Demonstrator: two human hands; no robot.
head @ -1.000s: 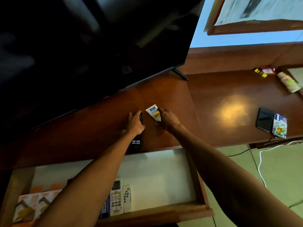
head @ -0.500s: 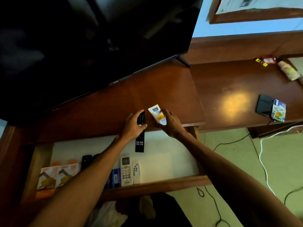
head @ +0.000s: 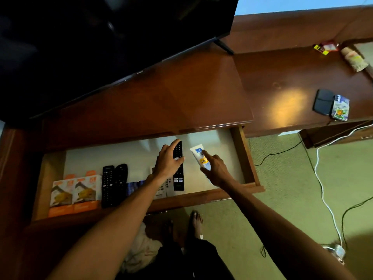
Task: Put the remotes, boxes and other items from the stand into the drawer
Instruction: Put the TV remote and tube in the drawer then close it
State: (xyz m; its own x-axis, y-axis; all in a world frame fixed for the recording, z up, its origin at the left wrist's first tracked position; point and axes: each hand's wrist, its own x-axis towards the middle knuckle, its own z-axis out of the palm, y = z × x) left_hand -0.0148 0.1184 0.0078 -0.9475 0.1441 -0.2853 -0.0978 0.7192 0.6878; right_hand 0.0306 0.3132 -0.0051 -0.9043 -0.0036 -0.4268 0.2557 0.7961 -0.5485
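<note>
Step in hand, placing: your left hand [head: 168, 163] grips the remote [head: 178, 166] and your right hand [head: 217, 171] pinches the tube [head: 199, 156], both low over the open drawer [head: 249, 158]; next, I judge, set each down on bare floor beside the stowed remotes [head: 114, 183].

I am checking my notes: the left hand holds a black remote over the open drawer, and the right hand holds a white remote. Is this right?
Not quite. In the head view the right hand holds a white tube, not a remote. The left hand does hold the black remote over the open drawer.
</note>
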